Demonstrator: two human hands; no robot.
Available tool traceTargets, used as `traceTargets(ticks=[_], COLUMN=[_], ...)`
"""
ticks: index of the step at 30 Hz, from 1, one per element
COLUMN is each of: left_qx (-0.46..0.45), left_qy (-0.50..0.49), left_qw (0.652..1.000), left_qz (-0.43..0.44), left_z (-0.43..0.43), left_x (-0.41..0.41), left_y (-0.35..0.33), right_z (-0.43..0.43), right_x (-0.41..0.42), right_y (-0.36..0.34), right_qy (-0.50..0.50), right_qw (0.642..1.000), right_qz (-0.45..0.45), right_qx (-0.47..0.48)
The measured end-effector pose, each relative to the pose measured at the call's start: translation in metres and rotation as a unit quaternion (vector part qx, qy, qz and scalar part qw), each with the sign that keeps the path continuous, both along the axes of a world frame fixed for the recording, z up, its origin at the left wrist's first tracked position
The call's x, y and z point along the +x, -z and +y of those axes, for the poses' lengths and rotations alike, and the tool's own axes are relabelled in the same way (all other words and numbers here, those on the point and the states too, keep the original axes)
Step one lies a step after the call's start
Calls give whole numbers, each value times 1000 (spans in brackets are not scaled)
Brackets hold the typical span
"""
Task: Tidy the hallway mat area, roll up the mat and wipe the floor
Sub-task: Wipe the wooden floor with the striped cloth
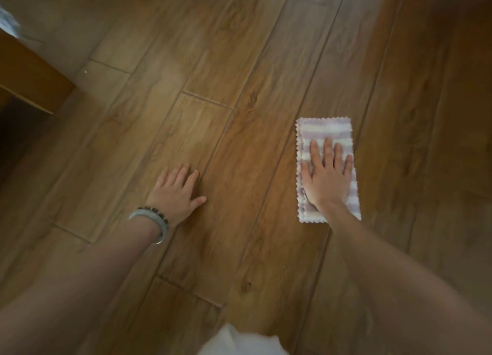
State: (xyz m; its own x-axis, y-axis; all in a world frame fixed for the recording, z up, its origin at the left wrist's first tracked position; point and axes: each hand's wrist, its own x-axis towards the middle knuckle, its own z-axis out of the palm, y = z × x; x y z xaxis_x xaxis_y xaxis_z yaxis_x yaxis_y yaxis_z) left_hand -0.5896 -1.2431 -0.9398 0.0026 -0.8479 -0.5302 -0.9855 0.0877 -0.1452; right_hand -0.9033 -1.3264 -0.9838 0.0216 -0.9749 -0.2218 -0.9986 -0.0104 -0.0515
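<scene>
Pressing folded lilac-and-white striped cloth (326, 130) flat, right hand (326, 178), left hand (175, 192) flat on floor (239, 61)

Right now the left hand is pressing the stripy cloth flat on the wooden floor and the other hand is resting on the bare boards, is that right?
Not quite. The head view shows the right hand pressing the stripy cloth flat on the wooden floor. The left hand, the one with the bracelets, rests on the bare boards.
</scene>
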Motion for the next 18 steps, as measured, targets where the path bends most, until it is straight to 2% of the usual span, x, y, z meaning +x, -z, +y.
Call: traceTargets(ticks=[5, 7, 13, 18], left_qx=[-15, -24, -54, -61], left_qy=[68, 97, 161, 254], left_qw=[997, 994, 985, 965], left_qz=[34, 43, 24, -9], left_z=[-37, -67, -188, -272], left_x=[-17, -20, 3, 29], left_y=[-18, -25, -47, -55], right_z=[-2, -6, -31, -75], right_x=[2, 0, -4, -13], right_y=[1, 2, 3, 1], right_qy=[13, 47, 243, 419], right_qw=[1000, 999, 970, 908], right_qz=[6, 6, -9, -21], right_qx=[-3, 1, -4, -12])
